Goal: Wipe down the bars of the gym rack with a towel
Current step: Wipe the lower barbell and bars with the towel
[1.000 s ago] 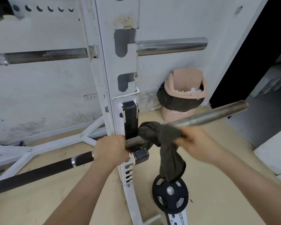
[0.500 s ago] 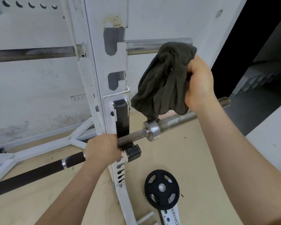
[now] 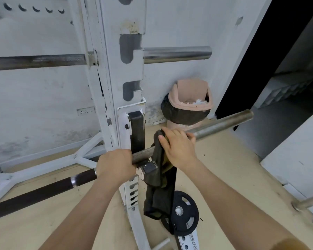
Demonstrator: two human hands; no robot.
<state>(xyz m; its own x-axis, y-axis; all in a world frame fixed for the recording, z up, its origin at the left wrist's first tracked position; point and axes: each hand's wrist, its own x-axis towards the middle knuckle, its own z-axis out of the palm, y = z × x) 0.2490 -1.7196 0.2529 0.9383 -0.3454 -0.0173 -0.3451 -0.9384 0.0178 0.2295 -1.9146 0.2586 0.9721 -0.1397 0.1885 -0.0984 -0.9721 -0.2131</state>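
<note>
The left hand [image 3: 116,166] grips the long grey metal bar [image 3: 222,123] beside the white rack post [image 3: 123,78]. The right hand [image 3: 177,147] holds the dark green cloth towel [image 3: 157,192] wrapped over the bar. If that grip loosens, the towel could slip off and drop. The pink plastic bin [image 3: 188,107] holds white scraps [image 3: 199,101].

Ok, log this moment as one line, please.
phase: wiping barbell | left grip: holds barbell beside rack upright | right grip: holds dark towel wrapped on barbell, tail hanging
</note>
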